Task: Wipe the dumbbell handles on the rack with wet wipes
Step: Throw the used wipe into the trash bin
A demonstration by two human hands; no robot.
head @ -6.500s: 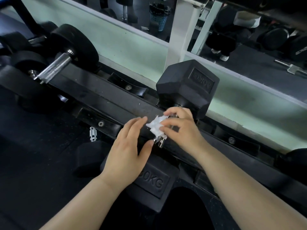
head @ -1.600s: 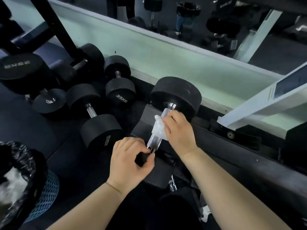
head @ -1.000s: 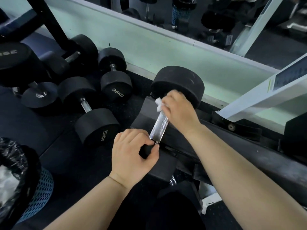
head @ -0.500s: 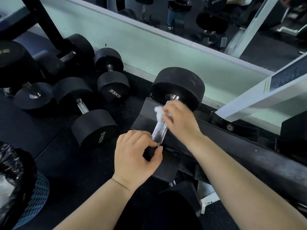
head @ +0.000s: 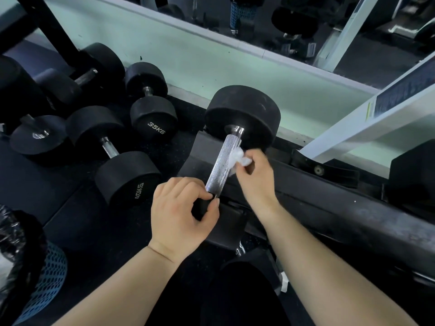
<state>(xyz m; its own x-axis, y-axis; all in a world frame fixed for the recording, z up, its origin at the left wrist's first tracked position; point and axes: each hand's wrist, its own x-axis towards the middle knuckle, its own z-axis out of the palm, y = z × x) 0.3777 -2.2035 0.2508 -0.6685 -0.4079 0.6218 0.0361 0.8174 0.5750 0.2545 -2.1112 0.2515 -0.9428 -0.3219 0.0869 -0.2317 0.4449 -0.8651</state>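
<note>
R hand (head: 254,177) pinches a crumpled wet wipe (head: 237,158) against the knurled dumbbell handle (head: 222,164); L hand (head: 181,215) grips the near dumbbell head (head: 226,228).

We're clearly in a gym, down in the free-weights corner. Round black rubber dumbbells lie about the dark rubber floor (head: 30,189), a 35KG dumbbell (head: 153,118) and a 40KG dumbbell (head: 128,176) among them, and a big dumbbell (head: 242,111) rests on a long black rack (head: 341,215). Above the pale green wall (head: 211,60) we see a mirror (head: 364,43) full of more weights, plus a white frame (head: 353,118) slanting in on the right.
</note>
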